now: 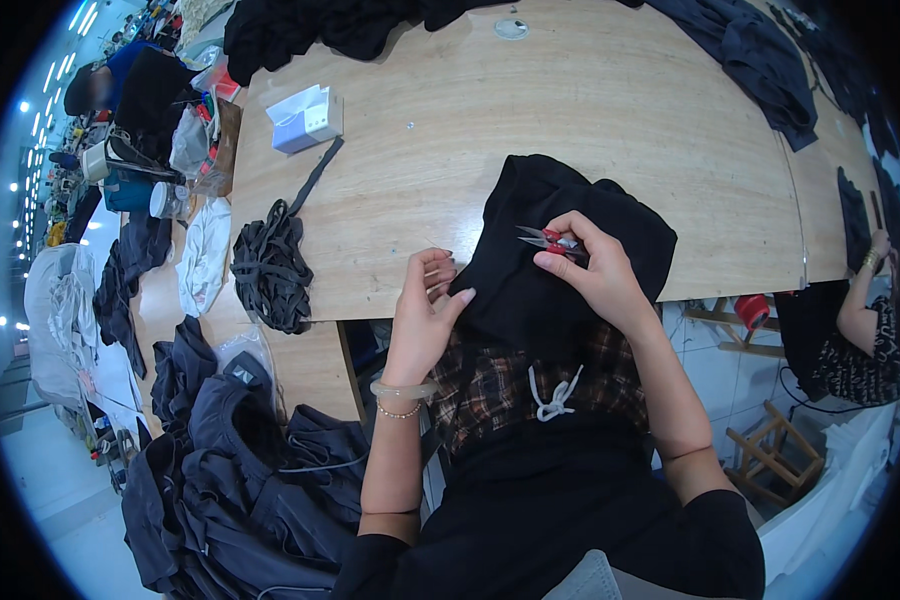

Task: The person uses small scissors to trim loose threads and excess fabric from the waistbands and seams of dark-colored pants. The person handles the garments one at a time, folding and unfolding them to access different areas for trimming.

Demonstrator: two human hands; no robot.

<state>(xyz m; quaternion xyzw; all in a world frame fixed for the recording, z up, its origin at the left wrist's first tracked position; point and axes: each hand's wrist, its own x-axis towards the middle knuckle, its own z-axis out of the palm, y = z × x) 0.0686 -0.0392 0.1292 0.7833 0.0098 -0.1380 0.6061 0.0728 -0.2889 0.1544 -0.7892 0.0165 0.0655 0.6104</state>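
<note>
Pinching small red-handled snips (pixel 548 240) in the right hand (pixel 595 270), blades over the black garment (pixel 560 250) at the wooden table (pixel 570 120) edge, while the left hand (pixel 425 305) grips its fold; a slip could probably nick the cloth
</note>
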